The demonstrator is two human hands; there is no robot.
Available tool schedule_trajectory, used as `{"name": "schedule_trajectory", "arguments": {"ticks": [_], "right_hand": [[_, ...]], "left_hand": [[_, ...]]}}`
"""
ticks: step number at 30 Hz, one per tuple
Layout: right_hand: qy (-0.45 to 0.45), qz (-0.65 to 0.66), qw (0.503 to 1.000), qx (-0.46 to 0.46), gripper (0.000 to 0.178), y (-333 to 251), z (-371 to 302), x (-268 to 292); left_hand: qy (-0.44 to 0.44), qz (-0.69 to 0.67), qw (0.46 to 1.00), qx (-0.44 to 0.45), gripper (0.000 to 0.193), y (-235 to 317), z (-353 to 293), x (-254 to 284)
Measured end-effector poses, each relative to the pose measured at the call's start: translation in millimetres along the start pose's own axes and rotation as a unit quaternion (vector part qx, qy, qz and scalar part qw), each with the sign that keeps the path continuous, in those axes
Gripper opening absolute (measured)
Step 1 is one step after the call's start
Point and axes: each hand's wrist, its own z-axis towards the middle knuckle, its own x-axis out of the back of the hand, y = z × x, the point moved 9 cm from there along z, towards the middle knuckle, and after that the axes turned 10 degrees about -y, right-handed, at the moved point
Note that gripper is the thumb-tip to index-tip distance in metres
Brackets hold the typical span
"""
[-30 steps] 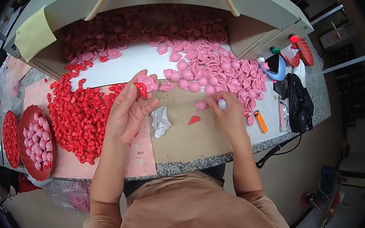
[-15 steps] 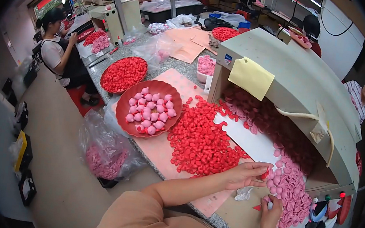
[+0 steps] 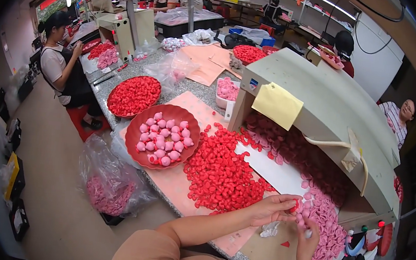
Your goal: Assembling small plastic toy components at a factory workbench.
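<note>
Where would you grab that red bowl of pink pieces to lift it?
I'd take the bowl by its scalloped rim, coming from the table-edge side, lower left in the picture. The rim flares outward for fingers, and the red pile crowds its right side. It's upright and filled, so probably best kept level.

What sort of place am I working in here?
Probably a hand-assembly workshop: red pieces lie heaped, pink pieces sit in a bowl, and a co-worker is seated nearby.

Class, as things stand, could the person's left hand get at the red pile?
Probably yes: the left hand is close beside the red pile, with nothing visible between, though it holds a red piece.
</note>
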Motion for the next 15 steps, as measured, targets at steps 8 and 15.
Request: {"name": "schedule_trajectory", "arguments": {"ticks": [8, 15], "right_hand": [[0.022, 0.343, 0.936, 0.075, 0.035, -16, 47, -8], [-0.014, 0.229, 0.958, 0.170, 0.036, -43, 32, -2]], "left_hand": [[0.057, 0.083, 0.995, -0.024, 0.037, 30, -11, 6], [0.082, 0.137, 0.987, -0.015, 0.032, 19, -7, 14]]}}
